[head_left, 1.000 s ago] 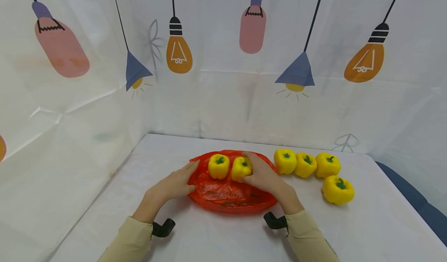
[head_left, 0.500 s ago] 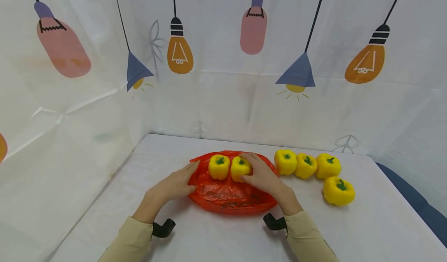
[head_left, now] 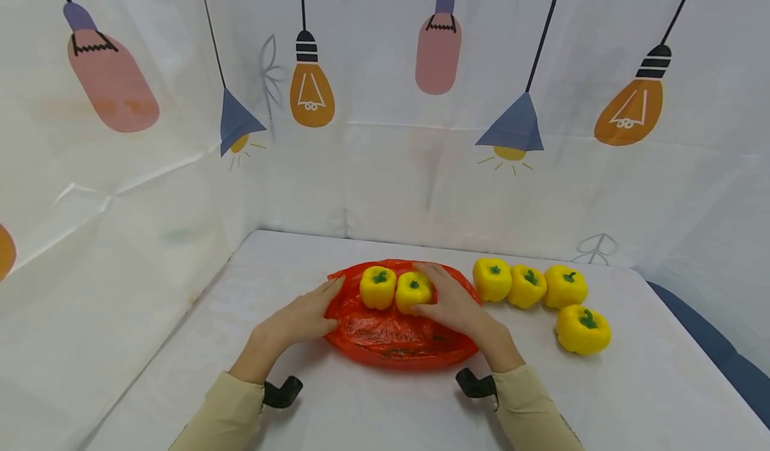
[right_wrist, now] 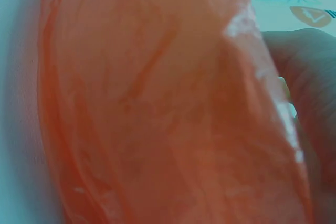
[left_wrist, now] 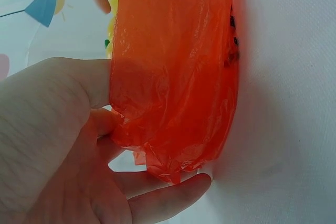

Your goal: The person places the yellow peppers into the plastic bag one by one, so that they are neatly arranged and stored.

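On the table lies a puffed-out red plastic bag (head_left: pixel 385 337), and two yellow bell peppers sit on top of it. My left hand (head_left: pixel 301 315) holds the bag's left end, thumb along the upper edge and fingers round the crumpled side in the left wrist view. Thumb and fingers of my right hand (head_left: pixel 455 307) grip the right-hand bell pepper (head_left: pixel 412 292) from its right side. Beside it, to the left, the other bell pepper (head_left: pixel 377 288) stands with its green stem up. In the right wrist view the bag's side (right_wrist: pixel 157 108) hides most of that hand's work.
Several more yellow bell peppers stand to the right of the bag, three in a row (head_left: pixel 526 286) at the back and one (head_left: pixel 582 329) nearer. A white sheet printed with lamps (head_left: pixel 385 184) hangs behind the white table (head_left: pixel 373 411). Something dark blue (head_left: pixel 698 324) shows beyond the right edge.
The right hand's bell pepper has shifted slightly left, closer to the other one, and stands more upright. My left hand has kept its place at the bag.
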